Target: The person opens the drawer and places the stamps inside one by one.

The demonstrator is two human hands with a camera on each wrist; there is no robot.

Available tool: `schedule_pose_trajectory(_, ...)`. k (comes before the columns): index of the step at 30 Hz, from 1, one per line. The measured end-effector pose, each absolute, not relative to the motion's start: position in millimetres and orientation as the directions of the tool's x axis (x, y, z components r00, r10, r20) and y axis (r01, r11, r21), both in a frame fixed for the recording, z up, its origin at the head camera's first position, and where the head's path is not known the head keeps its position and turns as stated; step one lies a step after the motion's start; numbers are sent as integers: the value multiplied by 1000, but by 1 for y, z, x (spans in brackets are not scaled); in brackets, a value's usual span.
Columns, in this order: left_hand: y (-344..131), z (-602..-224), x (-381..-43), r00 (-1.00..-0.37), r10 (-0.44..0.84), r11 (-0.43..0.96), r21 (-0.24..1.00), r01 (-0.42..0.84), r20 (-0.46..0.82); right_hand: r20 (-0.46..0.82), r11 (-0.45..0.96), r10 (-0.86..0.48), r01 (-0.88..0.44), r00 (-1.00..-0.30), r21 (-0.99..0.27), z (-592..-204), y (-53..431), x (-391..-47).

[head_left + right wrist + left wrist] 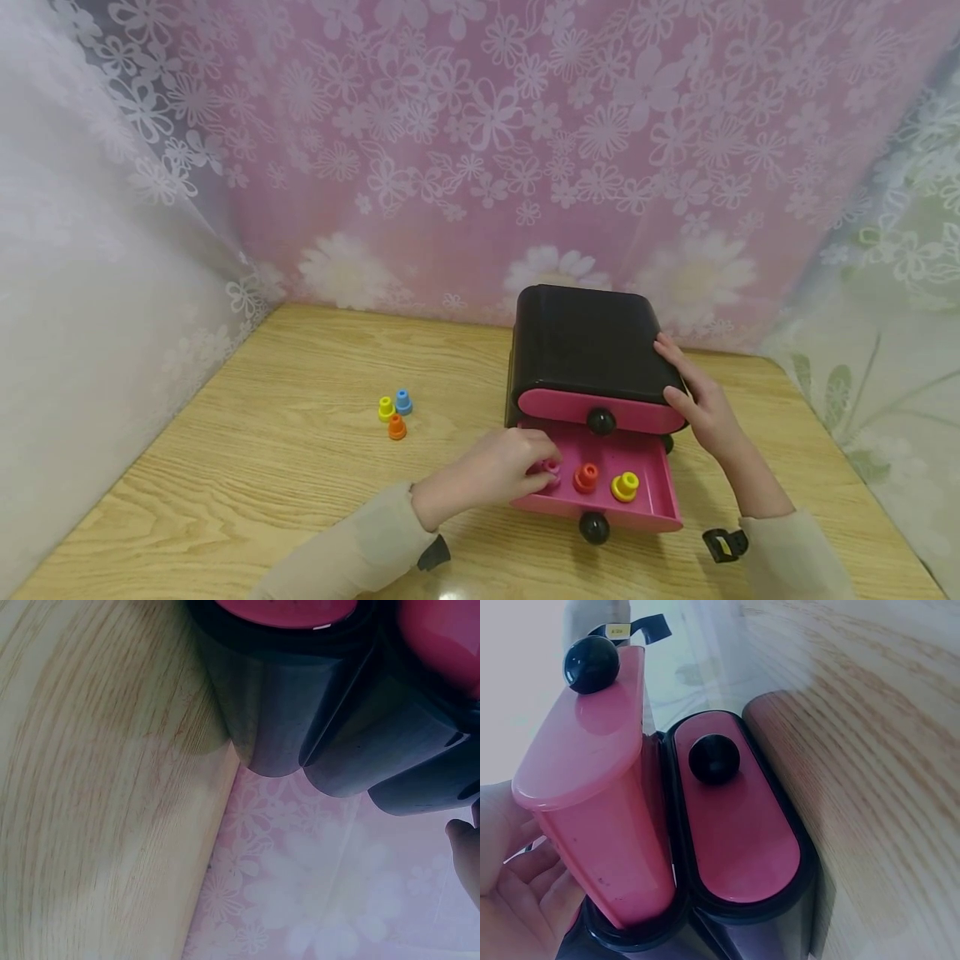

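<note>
A small black drawer cabinet [588, 337] with pink drawer fronts stands on the table. Its middle drawer [652, 467] is pulled out; the top one [555, 404] is in. At the pulled-out drawer's left end, my left hand [495, 468] pinches a small pink stepped peg [552, 472] between thumb and fingers, which partly cover it. A red stepped peg [587, 477] and a yellow stepped peg [625, 486] stand beside it in the drawer. My right hand [705, 408] rests against the cabinet's right side, fingers spread along its upper edge.
Left of the cabinet, a yellow peg [386, 408], a blue peg [403, 402] and an orange peg [397, 427] stand close together on the wooden table [300, 400]. The left wrist view shows the bottom drawer [739, 832] pushed in. Flowered curtains [480, 150] enclose the table.
</note>
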State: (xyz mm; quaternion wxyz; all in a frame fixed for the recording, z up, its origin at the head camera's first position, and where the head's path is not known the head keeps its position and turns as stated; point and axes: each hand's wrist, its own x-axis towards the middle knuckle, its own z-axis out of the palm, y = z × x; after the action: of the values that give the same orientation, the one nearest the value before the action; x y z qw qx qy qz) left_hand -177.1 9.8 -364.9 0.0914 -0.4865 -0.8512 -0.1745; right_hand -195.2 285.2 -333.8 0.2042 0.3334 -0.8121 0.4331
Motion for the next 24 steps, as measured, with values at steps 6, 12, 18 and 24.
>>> schedule_pose_trajectory(6, 11, -365, -177, -511, 797, 476, 187, 860, 323, 633, 391, -369, -731, -681, -559, -334, 284, -196)
schedule_pose_trajectory(12, 12, -365, -177, -515, 800, 485, 173, 857, 309, 633, 394, -369, -732, -680, -556, -334, 285, -196)
schedule_pose_trajectory(18, 12, -365, -177, -514, 802, 491, 153, 858, 304, 631, 400, -367, -728, -684, -556, -334, 284, -195)
schedule_pose_trajectory(24, 12, -365, -176, -505, 803, 487, 140, 862, 316, 639, 401, -369, -735, -675, -546, -334, 284, -196)
